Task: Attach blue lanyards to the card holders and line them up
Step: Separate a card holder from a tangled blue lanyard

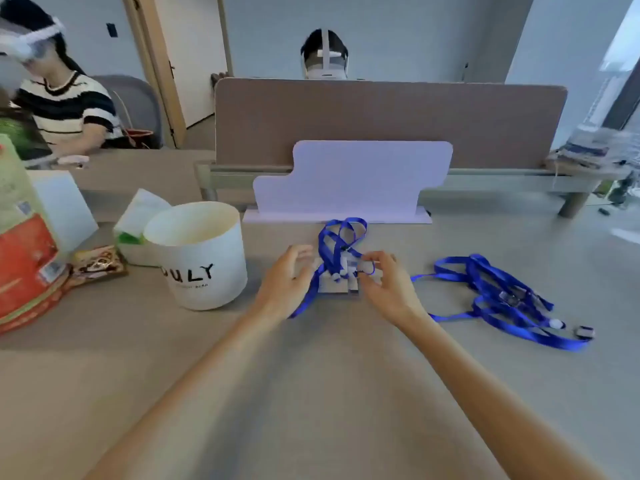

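Card holders (pixel 337 285) and blue lanyard (pixel 341 237) being handled at mid-bench.
The card holders are being flanked by both hands on the bench (pixel 318 393), just before a white stand (pixel 353 181). The looped blue lanyard is being shown draped across them, with one strap trailing under the left hand (pixel 287 275). That hand is being held beside the holders with fingers spread and loosely curved, and nothing is being gripped. The right hand (pixel 384 285) is being held with fingers curled at a thin blue cord loop (pixel 373 270); whether the loop is being pinched cannot be told through the blur. A loose lanyard pile (pixel 502 296) is being shown well apart to the right, and a white tub (pixel 201 258) to the left.
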A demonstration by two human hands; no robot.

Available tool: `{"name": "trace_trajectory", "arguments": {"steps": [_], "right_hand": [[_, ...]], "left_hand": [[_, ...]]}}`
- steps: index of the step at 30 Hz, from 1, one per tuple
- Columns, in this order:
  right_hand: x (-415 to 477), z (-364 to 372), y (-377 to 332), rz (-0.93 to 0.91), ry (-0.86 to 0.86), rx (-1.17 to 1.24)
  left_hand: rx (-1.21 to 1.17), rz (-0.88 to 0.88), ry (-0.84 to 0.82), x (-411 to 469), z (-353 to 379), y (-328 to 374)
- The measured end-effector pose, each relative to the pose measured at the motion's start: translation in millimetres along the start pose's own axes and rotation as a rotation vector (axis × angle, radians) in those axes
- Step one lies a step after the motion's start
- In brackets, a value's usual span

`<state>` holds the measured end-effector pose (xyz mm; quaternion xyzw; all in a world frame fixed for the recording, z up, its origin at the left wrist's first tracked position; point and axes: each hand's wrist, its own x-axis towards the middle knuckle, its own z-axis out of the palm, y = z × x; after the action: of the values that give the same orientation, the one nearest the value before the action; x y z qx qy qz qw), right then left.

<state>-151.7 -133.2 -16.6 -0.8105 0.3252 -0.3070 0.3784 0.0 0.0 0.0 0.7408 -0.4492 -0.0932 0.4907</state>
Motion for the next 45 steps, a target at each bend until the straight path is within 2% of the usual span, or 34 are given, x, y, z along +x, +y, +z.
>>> {"name": "trace_trajectory", "arguments": {"steps": [2,5,12,16,20,21,23,25,30,36,42,45], "right_hand": [[-22,-5,8,-0.051,0.007,-0.151],[-36,-16,22,-0.088,0.014,-0.239],[-15,-27,44,-0.002,0.014,-0.489],[4,-12,42,-0.080,0.041,-0.576],[18,6,38,-0.255,0.088,-0.610],[18,8,37,-0.305,0.082,-0.599],[17,9,36,-0.386,-0.004,-0.598],[14,7,37,-0.412,-0.112,-0.609],[9,8,29,-0.404,-0.274,-0.625],[2,16,26,-0.453,-0.168,-0.543],[1,17,22,-0.448,-0.160,-0.439],[-1,18,17,-0.420,-0.190,-0.419]], "left_hand": [[0.198,0.079,-0.058,-26,3,-4],[0.445,0.166,-0.124,-51,11,-25],[0.683,0.108,0.066,-44,15,-37],[0.762,0.064,0.092,-23,22,-44],[0.751,0.230,0.119,1,31,-47],[0.712,0.269,0.075,4,33,-46],[0.597,0.317,-0.032,8,36,-46],[0.543,0.326,-0.058,9,36,-46],[0.558,0.313,0.084,-3,32,-41],[0.639,0.313,0.166,-4,31,-41],[0.558,0.224,0.160,-1,26,-42],[0.565,0.166,0.049,0,27,-41]]}}
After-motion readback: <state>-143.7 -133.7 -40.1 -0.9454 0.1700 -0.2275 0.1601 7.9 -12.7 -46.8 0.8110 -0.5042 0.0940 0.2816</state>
